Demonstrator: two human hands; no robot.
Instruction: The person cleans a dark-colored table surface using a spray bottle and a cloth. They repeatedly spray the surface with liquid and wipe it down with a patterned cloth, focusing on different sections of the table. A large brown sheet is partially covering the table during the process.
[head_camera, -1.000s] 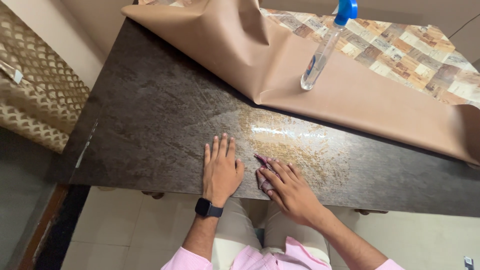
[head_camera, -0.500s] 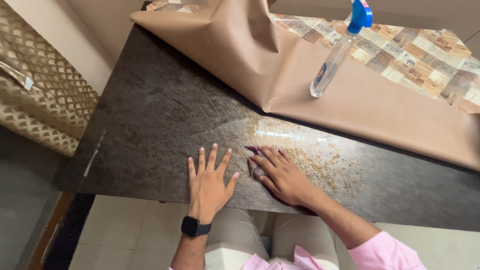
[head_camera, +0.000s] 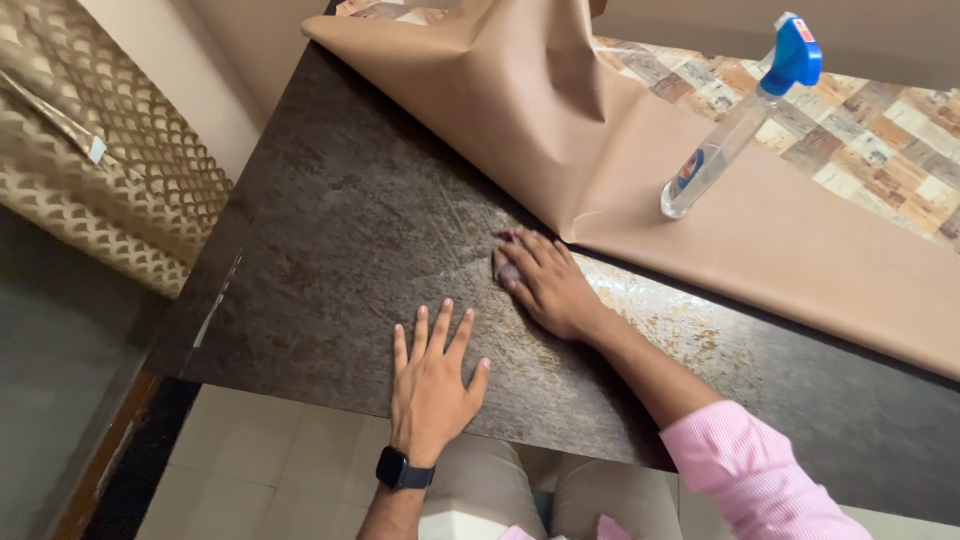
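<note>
A dark, mottled stone-look tabletop (head_camera: 330, 260) is filling the view from above, with a pale tiled floor (head_camera: 260, 470) showing below its near edge and a gold scale-patterned fabric (head_camera: 120, 170) hanging to the left. We are pressing our right hand (head_camera: 545, 283) flat on a small dark reddish cloth (head_camera: 505, 268), the fingers (head_camera: 520, 250) lying nearly straight and close together over it rather than curling round it; only a sliver of the cloth is peeking out at the fingertips. It is lying on a wet, shiny, rust-tinged patch (head_camera: 660, 320), just beside the folded-back edge of a brown table cover (head_camera: 560, 130). Our left hand (head_camera: 435, 375), with a black watch (head_camera: 403, 468) on the wrist, is resting palm down near the front edge, fingers spread, holding nothing. A clear spray bottle (head_camera: 735, 125) with a blue trigger head is standing tilted on the cover, well apart from both hands.
</note>
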